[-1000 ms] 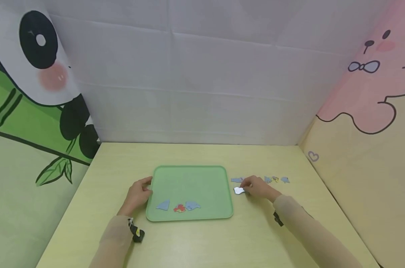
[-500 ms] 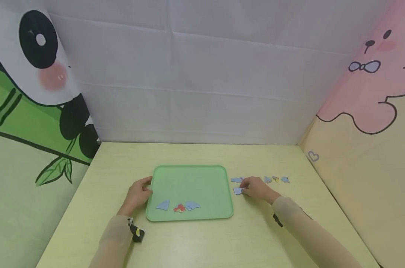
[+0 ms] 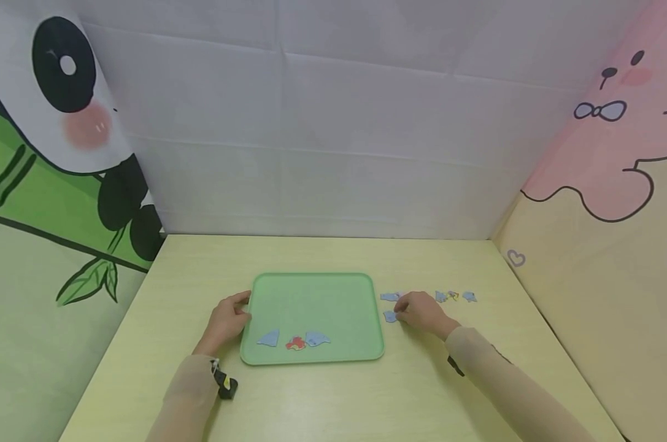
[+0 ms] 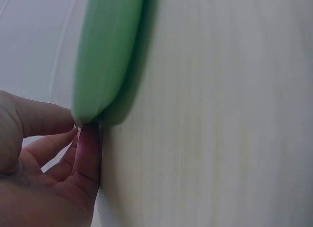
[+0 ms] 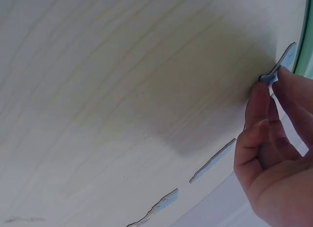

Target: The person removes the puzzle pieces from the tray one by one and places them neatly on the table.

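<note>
Beside the right edge of a green tray (image 3: 316,307), my right hand (image 3: 424,312) pinches a small blue puzzle piece (image 3: 389,317) between thumb and fingertips. The right wrist view shows that piece (image 5: 287,56) low over the tabletop, its near end between the fingertips. At the tray's left side, my left hand (image 3: 226,319) holds the rim with thumb and fingers, as the left wrist view shows from below. Near the tray's front lie a blue piece (image 3: 269,338), a red piece (image 3: 296,344) and another blue piece (image 3: 317,339), all apart from the held one.
Just behind the right hand lies a blue piece (image 3: 388,297), partly covered by the fingers. Further right, a blue piece (image 3: 440,296), a yellow piece (image 3: 453,296) and another blue piece (image 3: 469,297) form a row on the pale wooden table (image 3: 333,399). A white cloth (image 3: 322,153) hangs behind.
The piece in my right fingers has turned from a pale, bright look to blue and shifted slightly left and towards me. My left hand and the tray have stayed put.
</note>
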{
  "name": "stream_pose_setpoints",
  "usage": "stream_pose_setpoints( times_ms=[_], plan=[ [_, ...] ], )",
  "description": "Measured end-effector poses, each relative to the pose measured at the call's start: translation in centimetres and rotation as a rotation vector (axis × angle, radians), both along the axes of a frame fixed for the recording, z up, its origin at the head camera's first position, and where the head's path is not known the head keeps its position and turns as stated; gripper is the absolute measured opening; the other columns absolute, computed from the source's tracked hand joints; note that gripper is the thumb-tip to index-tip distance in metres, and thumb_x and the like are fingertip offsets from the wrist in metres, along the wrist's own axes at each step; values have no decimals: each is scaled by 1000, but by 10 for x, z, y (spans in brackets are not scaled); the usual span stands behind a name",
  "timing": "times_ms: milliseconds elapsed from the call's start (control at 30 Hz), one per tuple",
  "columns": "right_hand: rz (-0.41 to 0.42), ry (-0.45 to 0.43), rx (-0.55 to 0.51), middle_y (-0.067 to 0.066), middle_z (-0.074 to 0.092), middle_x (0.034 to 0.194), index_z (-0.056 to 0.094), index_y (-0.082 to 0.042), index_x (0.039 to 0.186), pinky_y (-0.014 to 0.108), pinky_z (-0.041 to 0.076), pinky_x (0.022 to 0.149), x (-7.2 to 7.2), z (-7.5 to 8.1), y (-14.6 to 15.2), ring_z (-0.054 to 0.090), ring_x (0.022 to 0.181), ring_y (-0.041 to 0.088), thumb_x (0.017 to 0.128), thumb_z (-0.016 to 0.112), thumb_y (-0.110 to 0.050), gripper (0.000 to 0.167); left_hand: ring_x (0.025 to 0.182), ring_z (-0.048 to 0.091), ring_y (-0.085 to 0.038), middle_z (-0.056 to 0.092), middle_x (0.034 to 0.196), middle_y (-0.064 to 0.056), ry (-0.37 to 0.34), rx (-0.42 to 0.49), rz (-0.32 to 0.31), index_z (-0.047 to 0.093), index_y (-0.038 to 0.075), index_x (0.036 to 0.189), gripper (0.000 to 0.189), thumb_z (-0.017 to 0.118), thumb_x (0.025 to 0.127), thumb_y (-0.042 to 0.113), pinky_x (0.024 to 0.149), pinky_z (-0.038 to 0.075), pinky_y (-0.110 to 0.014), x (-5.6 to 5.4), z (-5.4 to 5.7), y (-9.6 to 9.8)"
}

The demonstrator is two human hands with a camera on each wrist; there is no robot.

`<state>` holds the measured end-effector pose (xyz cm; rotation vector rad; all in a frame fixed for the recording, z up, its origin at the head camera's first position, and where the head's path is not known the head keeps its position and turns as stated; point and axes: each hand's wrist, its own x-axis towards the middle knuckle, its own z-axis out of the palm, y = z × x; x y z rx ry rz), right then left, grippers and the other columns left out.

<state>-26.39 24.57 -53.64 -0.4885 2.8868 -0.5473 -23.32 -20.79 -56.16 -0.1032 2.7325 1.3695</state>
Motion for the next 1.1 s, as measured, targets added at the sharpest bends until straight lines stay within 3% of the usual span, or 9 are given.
stream_pose_setpoints(
  times_ms=[133,333,667,1100],
  plan=[
    [-27,9,-14,-2,68,91,73,-11,93,39,48,80,0,2,-1,61,87,18,83,71,-15,11,78,54,-21,53,127,-21,6,0,0,43,-4,139,57,56,83,-3,62,45,-31,-1,0,0],
    [-50,36,-121,3,66,99,72,-9,97,36,50,71,1,9,-14,61,81,17,85,70,-17,14,75,53,-20,53,127,-20,3,7,9,43,-3,140,59,55,82,-3,60,45,-30,-1,-1,1],
    [34,32,-237,6,64,100,69,-5,106,29,49,65,0,14,-53,58,75,13,84,72,-15,24,75,52,-21,53,126,-20,12,10,4,43,-4,139,58,55,82,-3,61,45,-32,-1,-2,2],
    [190,-68,-293,1,64,99,69,-7,109,26,48,68,13,1,-114,57,75,9,80,77,-26,35,78,53,-21,52,128,-20,11,15,-5,42,-3,140,58,54,84,-3,62,45,-32,-3,-6,0]
  ],
)
